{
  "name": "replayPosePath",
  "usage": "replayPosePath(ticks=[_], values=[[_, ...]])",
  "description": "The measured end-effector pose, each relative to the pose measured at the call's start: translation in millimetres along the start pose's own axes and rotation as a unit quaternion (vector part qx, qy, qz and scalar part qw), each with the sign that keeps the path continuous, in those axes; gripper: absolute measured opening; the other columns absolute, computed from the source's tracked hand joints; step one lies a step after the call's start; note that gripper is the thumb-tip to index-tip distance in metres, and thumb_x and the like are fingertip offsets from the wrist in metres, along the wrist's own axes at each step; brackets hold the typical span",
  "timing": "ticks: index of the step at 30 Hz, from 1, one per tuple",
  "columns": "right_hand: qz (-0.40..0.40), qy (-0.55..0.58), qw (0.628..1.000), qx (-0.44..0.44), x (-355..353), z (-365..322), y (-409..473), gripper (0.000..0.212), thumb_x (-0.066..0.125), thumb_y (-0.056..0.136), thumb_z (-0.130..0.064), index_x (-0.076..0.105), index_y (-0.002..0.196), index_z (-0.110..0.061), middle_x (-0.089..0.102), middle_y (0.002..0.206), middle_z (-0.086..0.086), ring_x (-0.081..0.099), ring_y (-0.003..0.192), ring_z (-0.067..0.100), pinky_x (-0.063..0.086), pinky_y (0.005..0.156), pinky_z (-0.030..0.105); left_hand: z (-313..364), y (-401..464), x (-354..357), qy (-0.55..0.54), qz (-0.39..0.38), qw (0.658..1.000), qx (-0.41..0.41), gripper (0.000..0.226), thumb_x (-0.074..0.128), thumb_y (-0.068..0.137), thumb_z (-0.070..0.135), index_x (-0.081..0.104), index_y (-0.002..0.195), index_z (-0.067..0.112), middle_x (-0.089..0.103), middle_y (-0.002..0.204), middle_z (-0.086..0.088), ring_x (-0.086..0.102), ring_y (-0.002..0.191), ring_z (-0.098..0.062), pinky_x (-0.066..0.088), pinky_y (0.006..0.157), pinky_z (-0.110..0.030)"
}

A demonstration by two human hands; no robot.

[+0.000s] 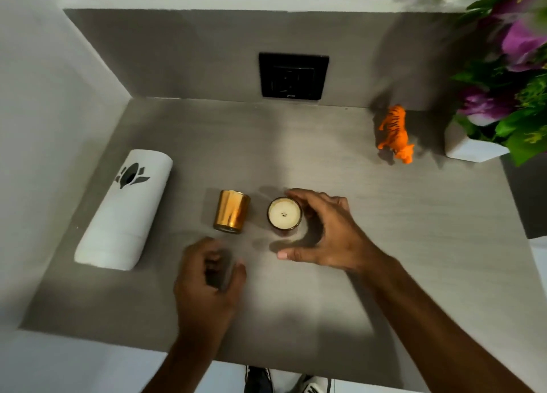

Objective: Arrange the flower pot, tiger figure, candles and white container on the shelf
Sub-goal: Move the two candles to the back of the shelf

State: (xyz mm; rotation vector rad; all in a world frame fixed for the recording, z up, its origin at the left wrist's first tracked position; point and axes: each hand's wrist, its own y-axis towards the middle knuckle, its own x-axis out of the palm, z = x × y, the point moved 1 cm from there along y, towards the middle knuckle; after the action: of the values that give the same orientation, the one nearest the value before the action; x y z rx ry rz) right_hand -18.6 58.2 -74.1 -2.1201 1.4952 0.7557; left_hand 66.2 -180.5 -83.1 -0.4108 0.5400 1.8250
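Note:
An upright dark-glass candle [284,214] with white wax stands mid-shelf. My right hand [322,229] curves around its right side, fingers by the rim, thumb spread wide below and off the glass. A gold candle [231,211] lies on its side just to the left. My left hand [207,280], blurred and loosely curled, hovers in front of the gold candle and holds nothing. The white container [124,212] with a black flower mark lies on its side at far left. The orange tiger figure [396,133] stands at back right, beside the white flower pot [470,151] of purple flowers.
The grey shelf [384,244] sits in a niche with a white wall on the left and a grey back panel. A black wall socket [293,76] is set in the back panel. Shoes [257,381] show below the shelf's front edge.

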Motion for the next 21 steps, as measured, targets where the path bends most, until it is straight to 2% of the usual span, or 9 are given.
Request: replayPosePath(ticks=[2,5,7,9,10,13,15,17,21], values=[[0.034,0.025,0.999,-0.004,5,-4,10,0.083,0.078,0.058,-0.077,0.051,0.130,-0.044,0.058,0.113,-0.036,0.049,0.117,-0.009,0.035,0.107,0.029,4,18,2,-0.018,0.035,0.996,-0.078,0.071,0.080,0.069,0.060,0.052,0.130,0.037,0.063,0.115,-0.002,0.064,0.092,-0.011,0.057,0.070,-0.027],[0.098,0.107,0.989,0.010,6,-3,23,0.064,0.091,0.064,-0.052,0.068,0.120,-0.030,0.076,0.106,-0.014,0.070,0.101,0.008,0.056,0.095,0.045,9,45,14,0.014,0.005,0.993,-0.120,0.091,0.083,0.064,0.065,0.044,0.141,0.035,0.057,0.125,0.010,0.062,0.098,-0.008,0.051,0.075,-0.021],[0.190,0.132,0.970,0.074,1,2,34,0.058,0.095,0.065,-0.044,0.070,0.116,-0.030,0.077,0.100,-0.012,0.073,0.092,0.006,0.062,0.085,0.035,12,66,20,0.045,-0.004,0.993,-0.107,0.075,0.088,0.066,0.059,0.059,0.128,0.029,0.067,0.115,0.007,0.066,0.094,-0.011,0.056,0.079,-0.028],[0.267,0.130,0.946,0.133,-10,8,51,0.057,0.094,0.066,-0.044,0.068,0.116,-0.034,0.075,0.096,-0.019,0.071,0.091,-0.005,0.063,0.083,0.022,19,85,23,0.095,-0.035,0.993,-0.065,0.044,0.088,0.070,0.052,0.069,0.098,0.025,0.071,0.091,0.004,0.068,0.081,-0.017,0.058,0.074,-0.035],[0.297,0.123,0.936,0.146,-18,11,63,0.056,0.092,0.068,-0.044,0.068,0.118,-0.033,0.074,0.096,-0.019,0.071,0.090,-0.007,0.062,0.084,0.020,21,94,25,0.104,-0.057,0.992,-0.051,0.037,0.088,0.071,0.049,0.069,0.089,0.022,0.070,0.084,0.002,0.067,0.076,-0.018,0.058,0.071,-0.037],[0.357,0.087,0.915,0.167,-42,18,99,0.058,0.084,0.074,-0.045,0.068,0.125,-0.022,0.077,0.107,-0.006,0.074,0.096,0.009,0.062,0.089,0.029,27,114,31,0.074,-0.110,0.990,-0.055,0.033,0.087,0.076,0.045,0.071,0.084,0.017,0.071,0.078,-0.002,0.067,0.073,-0.020,0.058,0.073,-0.042],[0.374,0.055,0.908,0.181,-52,22,120,0.062,0.081,0.077,-0.046,0.066,0.131,-0.019,0.077,0.116,0.002,0.073,0.105,0.017,0.059,0.091,0.029,31,127,38,0.025,-0.109,0.990,-0.082,0.031,0.087,0.077,0.046,0.074,0.090,0.020,0.074,0.084,-0.002,0.070,0.078,-0.019,0.061,0.076,-0.042],[0.383,0.034,0.903,0.190,-55,26,135,0.064,0.079,0.079,-0.048,0.064,0.135,-0.021,0.077,0.121,0.003,0.072,0.109,0.019,0.054,0.091,0.026,35,145,48,-0.020,-0.093,0.991,-0.094,0.040,0.088,0.075,0.043,0.076,0.108,0.023,0.077,0.099,0.000,0.073,0.090,-0.015,0.063,0.085,-0.038],[0.382,0.017,0.904,0.192,-54,30,142,0.069,0.075,0.078,-0.055,0.061,0.138,-0.023,0.076,0.123,0.002,0.072,0.112,0.021,0.059,0.094,0.034,41,190,73,-0.055,-0.051,0.996,-0.050,0.052,0.093,0.073,0.031,0.073,0.120,0.017,0.078,0.111,-0.001,0.073,0.099,-0.015,0.062,0.093,-0.034]])
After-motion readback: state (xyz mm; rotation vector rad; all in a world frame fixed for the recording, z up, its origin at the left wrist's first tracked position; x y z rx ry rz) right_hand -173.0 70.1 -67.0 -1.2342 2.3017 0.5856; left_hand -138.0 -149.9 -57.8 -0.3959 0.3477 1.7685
